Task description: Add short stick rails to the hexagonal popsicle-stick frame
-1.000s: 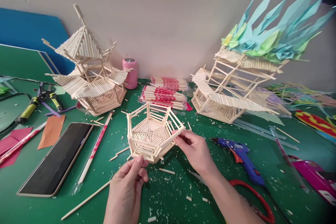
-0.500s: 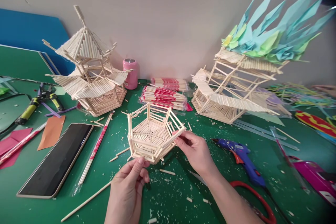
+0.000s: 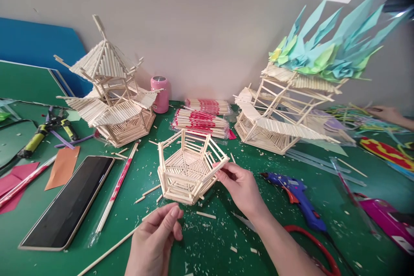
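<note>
A many-sided wooden-stick frame (image 3: 186, 168), with a radiating stick floor and railed sides, sits in front of me, tilted a little. My right hand (image 3: 241, 187) pinches its right rail between thumb and fingers. Just below its front edge, apart from it, is my left hand (image 3: 160, 228), thumb and forefinger pressed together; whatever may be between them is too small or hidden to make out. Beside the left hand a long thin stick (image 3: 110, 250) lies on the green table (image 3: 207, 250). Scissors (image 3: 323, 243) with a red handle lie partly under my right forearm.
Stick pavilions stand behind, one at left (image 3: 110, 95), one at right (image 3: 281, 108) topped with paper leaves. Stick packs (image 3: 200, 123) and a pink flask (image 3: 160, 95) are between them. A phone (image 3: 67, 202), pliers (image 3: 35, 138) and a blue glue gun (image 3: 297, 196) lie around. Another person's hand (image 3: 384, 113) reaches in.
My left hand has let go of the frame's front edge and drawn slightly down. My right hand keeps its hold. Another person's hand has appeared at the far right.
</note>
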The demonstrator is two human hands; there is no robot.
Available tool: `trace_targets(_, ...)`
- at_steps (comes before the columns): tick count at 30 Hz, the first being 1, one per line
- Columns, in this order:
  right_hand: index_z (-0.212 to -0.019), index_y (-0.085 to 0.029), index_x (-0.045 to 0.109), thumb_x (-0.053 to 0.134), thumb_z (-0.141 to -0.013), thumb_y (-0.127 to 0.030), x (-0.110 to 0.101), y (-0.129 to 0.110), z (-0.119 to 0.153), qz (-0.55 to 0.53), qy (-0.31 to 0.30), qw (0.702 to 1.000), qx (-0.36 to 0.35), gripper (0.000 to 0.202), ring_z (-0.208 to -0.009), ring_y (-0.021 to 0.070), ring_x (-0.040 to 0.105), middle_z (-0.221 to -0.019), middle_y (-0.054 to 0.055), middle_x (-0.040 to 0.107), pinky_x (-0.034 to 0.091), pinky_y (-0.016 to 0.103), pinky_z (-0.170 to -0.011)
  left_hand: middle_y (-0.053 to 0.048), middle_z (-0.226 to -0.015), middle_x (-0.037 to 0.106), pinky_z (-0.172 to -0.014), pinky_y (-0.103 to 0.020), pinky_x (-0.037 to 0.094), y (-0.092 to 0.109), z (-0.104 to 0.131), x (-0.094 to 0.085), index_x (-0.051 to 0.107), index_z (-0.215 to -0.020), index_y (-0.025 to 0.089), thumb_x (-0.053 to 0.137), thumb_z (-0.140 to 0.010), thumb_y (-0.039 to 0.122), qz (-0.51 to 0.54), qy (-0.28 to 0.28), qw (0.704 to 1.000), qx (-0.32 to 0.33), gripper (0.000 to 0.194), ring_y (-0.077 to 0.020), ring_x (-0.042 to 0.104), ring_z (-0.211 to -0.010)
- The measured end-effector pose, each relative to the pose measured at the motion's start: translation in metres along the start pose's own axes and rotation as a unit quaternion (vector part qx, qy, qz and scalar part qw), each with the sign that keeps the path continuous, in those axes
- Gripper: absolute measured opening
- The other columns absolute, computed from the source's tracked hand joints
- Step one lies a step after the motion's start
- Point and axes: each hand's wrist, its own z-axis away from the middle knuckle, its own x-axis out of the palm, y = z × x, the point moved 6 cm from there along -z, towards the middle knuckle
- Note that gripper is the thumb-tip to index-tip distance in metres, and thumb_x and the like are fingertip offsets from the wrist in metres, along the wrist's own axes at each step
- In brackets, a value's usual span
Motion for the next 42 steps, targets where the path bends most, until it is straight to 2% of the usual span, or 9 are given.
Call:
trace_targets(4, -0.091, -0.017, 0.071, 0.059, -0.077, -0.033, -0.006, 0.002, -0.004, -0.005, 0.008, 1.000, 0.001, 0.025, -0.074, 0.0216, 0.063, -0.080, 0.006, 0.069, 0.050, 0.034, -0.070, -0.001, -0.057, 0.062, -0.053, -0.021, 0.044, 0.031, 0.003, -0.016, 0.072, -0.071, 0.015, 0.082, -0.052, 0.028, -0.157, 0.032, 0.978, 0.130, 0.025, -0.0123, 0.051, -0.053)
trace_targets(8, -0.088, -0.017, 0.072, 0.059, -0.076, -0.033, -0.009, 0.002, -0.007, -0.014, 0.011, 1.000, 0.003, 0.024, -0.075, 0.0218, 0.064, -0.082, 0.005, 0.072, 0.051, 0.033, -0.068, 0.000, -0.065, 0.059, -0.053, -0.021, 0.040, 0.071, 0.000, -0.004, 0.072, -0.083, 0.020, 0.080, -0.052, 0.021, -0.275, 0.001, 0.917, 0.288, 0.032, -0.0138, 0.048, -0.057)
trace_targets(15, -0.086, -0.017, 0.073, 0.060, -0.074, -0.032, -0.012, -0.002, -0.017, -0.019, 0.006, 1.000, 0.006, 0.023, -0.073, 0.0214, 0.064, -0.077, 0.003, 0.073, 0.050, 0.033, -0.068, -0.008, -0.093, 0.064, -0.069, -0.023, 0.041, 0.097, -0.005, 0.041, 0.075, -0.084, 0.022, 0.070, -0.065, 0.024, -0.342, -0.124, 0.862, 0.354, 0.019, -0.0202, 0.054, -0.077)
trace_targets(18, -0.088, -0.017, 0.072, 0.059, -0.075, -0.032, -0.012, -0.002, -0.020, -0.026, -0.004, 1.000, 0.006, 0.024, -0.074, 0.0207, 0.064, -0.079, 0.003, 0.072, 0.050, 0.033, -0.070, -0.007, -0.080, 0.064, -0.069, -0.024, 0.040, 0.095, -0.007, 0.055, 0.073, -0.069, 0.022, 0.061, -0.075, 0.024, -0.398, -0.185, 0.821, 0.366, 0.014, -0.0210, 0.054, -0.075)
trace_targets(21, -0.089, -0.017, 0.072, 0.059, -0.076, -0.033, -0.013, -0.004, -0.019, -0.030, -0.012, 0.999, 0.007, 0.024, -0.074, 0.0202, 0.064, -0.079, 0.003, 0.072, 0.050, 0.033, -0.070, -0.003, -0.059, 0.057, -0.056, -0.023, 0.035, 0.097, -0.006, 0.059, 0.069, -0.059, 0.021, 0.057, -0.077, 0.026, -0.433, -0.189, 0.797, 0.377, 0.022, -0.0178, 0.046, -0.059)
trace_targets(29, -0.089, -0.016, 0.069, 0.059, -0.076, -0.037, -0.023, -0.018, -0.015, -0.005, 0.008, 1.000, -0.005, 0.027, -0.070, 0.0181, 0.060, -0.073, 0.003, 0.067, 0.049, 0.031, -0.065, 0.000, -0.050, 0.051, -0.046, -0.021, 0.029, 0.106, 0.002, 0.064, 0.065, -0.055, 0.019, 0.059, -0.074, 0.034, -0.427, -0.162, 0.822, 0.340, 0.024, -0.0135, 0.039, -0.050)
trace_targets(33, -0.102, -0.017, 0.061, 0.058, -0.077, -0.037, -0.034, -0.032, 0.001, 0.041, 0.098, 0.994, -0.015, 0.031, -0.068, 0.0164, 0.054, -0.086, 0.006, 0.060, 0.047, 0.029, -0.060, -0.001, -0.053, 0.054, -0.045, -0.020, 0.031, 0.103, -0.004, 0.068, 0.068, -0.061, 0.017, 0.058, -0.074, 0.039, -0.420, -0.156, 0.841, 0.304, 0.027, -0.0136, 0.043, -0.051)
trace_targets(37, -0.106, -0.022, 0.053, 0.057, -0.080, -0.031, -0.042, -0.061, 0.033, 0.108, 0.232, 0.962, -0.098, 0.028, -0.073, 0.0171, 0.052, -0.086, 0.004, 0.052, 0.047, 0.031, -0.065, 0.000, -0.052, 0.051, -0.046, -0.020, 0.031, 0.103, -0.008, 0.070, 0.065, -0.057, 0.016, 0.058, -0.072, 0.044, -0.399, -0.139, 0.862, 0.279, 0.033, -0.0128, 0.042, -0.051)
trace_targets(42, -0.105, -0.024, 0.050, 0.054, -0.082, -0.025, -0.037, -0.069, 0.047, 0.108, 0.229, 0.958, -0.133, 0.023, -0.075, 0.0173, 0.053, -0.085, 0.003, 0.051, 0.048, 0.030, -0.066, 0.001, -0.049, 0.047, -0.042, -0.019, 0.027, 0.100, -0.004, 0.076, 0.062, -0.055, 0.015, 0.058, -0.071, 0.047, -0.400, -0.125, 0.869, 0.264, 0.036, -0.0104, 0.036, -0.048)
